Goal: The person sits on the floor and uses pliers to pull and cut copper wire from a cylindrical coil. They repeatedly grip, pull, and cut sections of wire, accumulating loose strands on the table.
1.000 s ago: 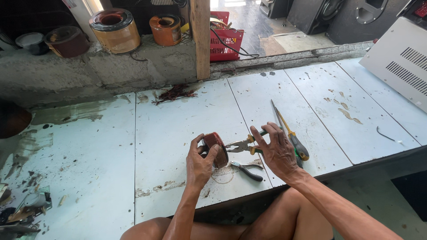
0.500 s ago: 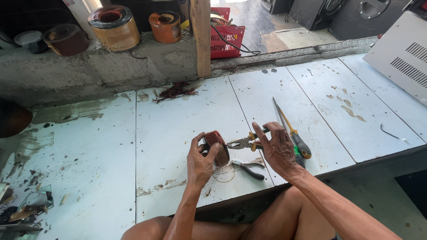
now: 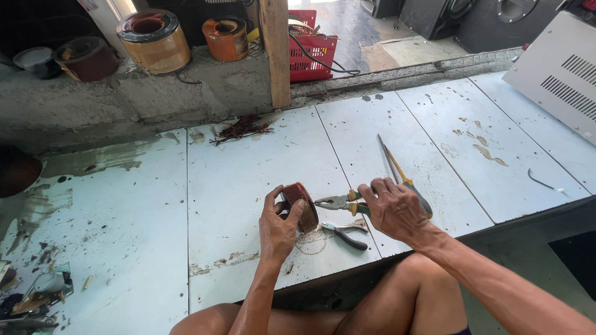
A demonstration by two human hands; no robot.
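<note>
The reddish-brown wound coil (image 3: 299,205), a small ring stood on edge, sits just above the near edge of the white tabletop (image 3: 248,180), a little left of the middle, gripped by the left hand (image 3: 280,226), whose thumb and fingers wrap around its rim. Far off to the left, a heap of scraps and offcuts (image 3: 28,298) lies at the corner of the tabletop, and on the concrete ledge behind it stand a dark pot (image 3: 85,57), a large coil wrapped in yellow tape (image 3: 154,38) and a smaller orange coil (image 3: 226,37). A tuft of reddish wire clippings (image 3: 241,129) lies on the tabletop well beyond the left hand. Just right of the held coil, the nose of a pair of pliers (image 3: 338,201) points at it, almost touching; the right hand (image 3: 394,208) is closed around their handles. Below them a second pair of dark-handled cutters (image 3: 344,234) lies flat on the tabletop beside a faint ring mark. A screwdriver (image 3: 397,170) lies slanted behind the right hand. Further right sits a red plastic crate (image 3: 313,53) behind a wooden post (image 3: 275,49), and a grey vented metal case (image 3: 562,74) rests at the far right.
</note>
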